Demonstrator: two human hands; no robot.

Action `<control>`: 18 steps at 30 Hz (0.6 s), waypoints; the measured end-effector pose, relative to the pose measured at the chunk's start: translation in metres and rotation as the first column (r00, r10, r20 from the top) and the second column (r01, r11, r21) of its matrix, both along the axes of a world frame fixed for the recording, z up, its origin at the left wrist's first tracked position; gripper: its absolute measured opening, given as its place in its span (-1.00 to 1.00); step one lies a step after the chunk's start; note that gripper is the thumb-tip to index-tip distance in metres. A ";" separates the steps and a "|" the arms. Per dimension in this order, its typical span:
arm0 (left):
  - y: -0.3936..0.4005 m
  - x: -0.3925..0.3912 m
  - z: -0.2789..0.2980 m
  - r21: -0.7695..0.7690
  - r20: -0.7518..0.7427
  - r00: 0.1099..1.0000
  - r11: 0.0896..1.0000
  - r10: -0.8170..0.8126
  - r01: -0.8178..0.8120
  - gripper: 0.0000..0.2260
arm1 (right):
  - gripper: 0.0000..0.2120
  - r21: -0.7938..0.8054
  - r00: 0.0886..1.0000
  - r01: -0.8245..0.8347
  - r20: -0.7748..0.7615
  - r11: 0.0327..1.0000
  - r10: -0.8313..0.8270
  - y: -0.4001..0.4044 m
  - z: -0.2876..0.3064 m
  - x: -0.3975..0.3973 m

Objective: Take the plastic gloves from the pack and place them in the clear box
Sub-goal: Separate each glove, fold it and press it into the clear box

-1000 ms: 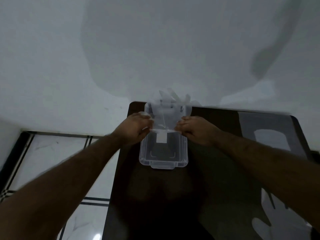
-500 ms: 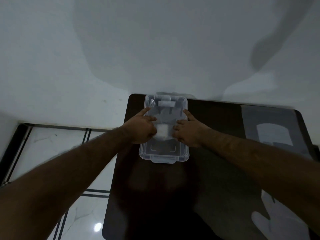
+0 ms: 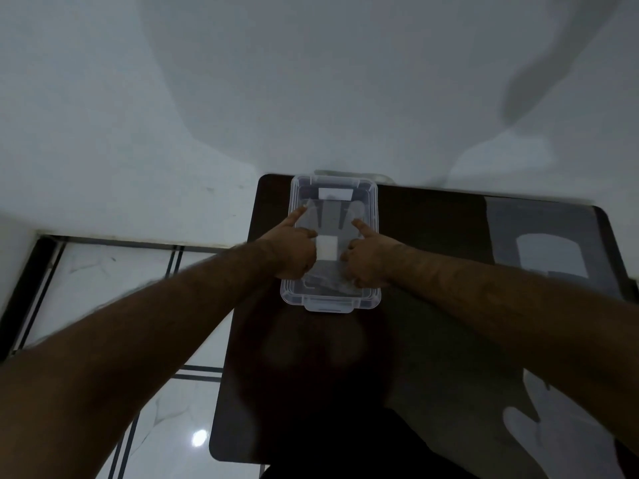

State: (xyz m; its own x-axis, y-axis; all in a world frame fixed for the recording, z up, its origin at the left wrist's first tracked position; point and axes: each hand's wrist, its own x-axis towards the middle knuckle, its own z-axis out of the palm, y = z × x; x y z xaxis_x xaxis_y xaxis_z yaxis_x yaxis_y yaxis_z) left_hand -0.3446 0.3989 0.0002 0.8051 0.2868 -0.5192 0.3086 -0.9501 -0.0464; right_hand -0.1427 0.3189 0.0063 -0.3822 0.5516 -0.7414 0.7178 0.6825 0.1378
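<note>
A clear plastic box (image 3: 376, 205) stands at the far left part of the dark table (image 3: 432, 236). Inside it lies a see-through plastic glove (image 3: 333, 216), spread flat with its fingers toward the far end. A small white patch shows near its cuff. My left hand (image 3: 295, 248) and my right hand (image 3: 366, 259) are both down in the box, on the glove's left and right sides. Each has its index finger stretched along the glove and its other fingers curled. Whether the curled fingers pinch the glove is hidden.
A wall rises right behind the table's far edge. At the table's right side lies a pale flat sheet or pack (image 3: 549, 250), and another pale glove shape (image 3: 529, 433) lies near the front right. White tiled floor (image 3: 103, 281) is to the left.
The glove was held up over the box by both hands a second ago. Now it lies flat inside, and both hands have gone down into the box with index fingers stretched out.
</note>
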 end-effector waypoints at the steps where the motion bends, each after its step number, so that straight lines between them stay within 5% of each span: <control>1: -0.001 0.000 -0.001 -0.014 -0.011 1.000 1.000 -0.006 0.006 -0.78 | -0.54 0.002 1.000 -0.004 0.006 1.000 0.004 0.000 0.001 -0.001; 12: -0.010 -0.005 -0.006 -0.072 -0.125 0.991 0.997 -0.043 0.034 -0.67 | -0.46 0.011 0.995 -0.087 -0.044 0.996 0.087 -0.005 0.001 -0.015; 18: -0.020 -0.004 -0.002 -0.040 -0.127 0.988 0.996 -0.088 0.083 -0.67 | -0.61 0.005 0.995 -0.080 -0.052 0.997 0.081 -0.008 0.001 -0.016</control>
